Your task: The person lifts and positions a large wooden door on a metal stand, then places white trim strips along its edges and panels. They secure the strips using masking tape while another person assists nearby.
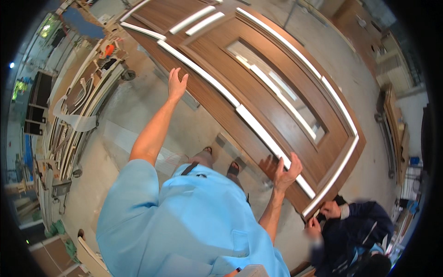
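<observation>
A large brown panelled door (pixel 217 69) with a long narrow glass opening lies raised in front of me. White foam-like strips (pixel 263 130) run along its borders, and shorter ones (pixel 191 19) cross its far left part. My left hand (pixel 176 85) is at the door's near edge, fingers apart and nothing in them; whether it touches the wood I cannot tell. Over the right part of the near strip is my right hand (pixel 287 173), its fingers spread and slightly bent, near or touching the strip. Nothing shows gripped in it.
At the lower right a co-worker in dark clothing (pixel 364 226) has both hands at the door's near right corner. A wheeled rack (pixel 87 92) loaded with strips and boards stands on the left. Boards (pixel 394 124) lean at the far right.
</observation>
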A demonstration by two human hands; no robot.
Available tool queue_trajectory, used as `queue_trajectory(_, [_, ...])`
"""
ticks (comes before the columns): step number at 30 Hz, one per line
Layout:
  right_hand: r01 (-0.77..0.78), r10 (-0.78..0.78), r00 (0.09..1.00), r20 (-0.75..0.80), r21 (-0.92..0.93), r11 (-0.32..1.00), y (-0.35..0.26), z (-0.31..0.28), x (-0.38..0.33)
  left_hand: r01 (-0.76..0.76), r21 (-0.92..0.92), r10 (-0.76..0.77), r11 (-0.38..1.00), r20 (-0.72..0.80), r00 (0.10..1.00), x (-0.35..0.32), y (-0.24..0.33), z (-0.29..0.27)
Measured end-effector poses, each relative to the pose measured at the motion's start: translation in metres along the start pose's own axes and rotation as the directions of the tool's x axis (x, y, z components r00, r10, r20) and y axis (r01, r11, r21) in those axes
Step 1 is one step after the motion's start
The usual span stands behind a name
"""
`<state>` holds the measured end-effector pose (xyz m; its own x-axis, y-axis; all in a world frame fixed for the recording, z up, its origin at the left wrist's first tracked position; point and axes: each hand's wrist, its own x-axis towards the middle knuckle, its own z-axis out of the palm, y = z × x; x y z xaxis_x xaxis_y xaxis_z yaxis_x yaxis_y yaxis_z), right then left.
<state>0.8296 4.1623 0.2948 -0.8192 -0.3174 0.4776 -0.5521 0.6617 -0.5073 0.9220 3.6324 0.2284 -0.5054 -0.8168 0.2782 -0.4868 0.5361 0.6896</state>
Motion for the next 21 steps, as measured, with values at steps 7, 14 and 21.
queue_trajectory(7, [0.199, -0.253, 0.926, 0.279, 0.206, 0.958, -0.12, 0.126, 0.07, 0.185, 0.016, -0.18, 0.983, -0.158, 0.971, 0.096, -0.057, -0.036])
queue_trajectory(14, [0.211, -0.215, 0.874, 0.435, 0.058, 0.976, -0.205, 0.253, 0.12, 0.242, 0.1, -0.222, 0.965, -0.173, 0.96, 0.26, -0.123, -0.033])
queue_trajectory(21, [0.12, -0.067, 0.905, 0.42, -0.1, 0.988, -0.22, 0.269, 0.115, 0.219, 0.164, -0.219, 0.962, -0.018, 0.976, 0.346, -0.166, -0.015])
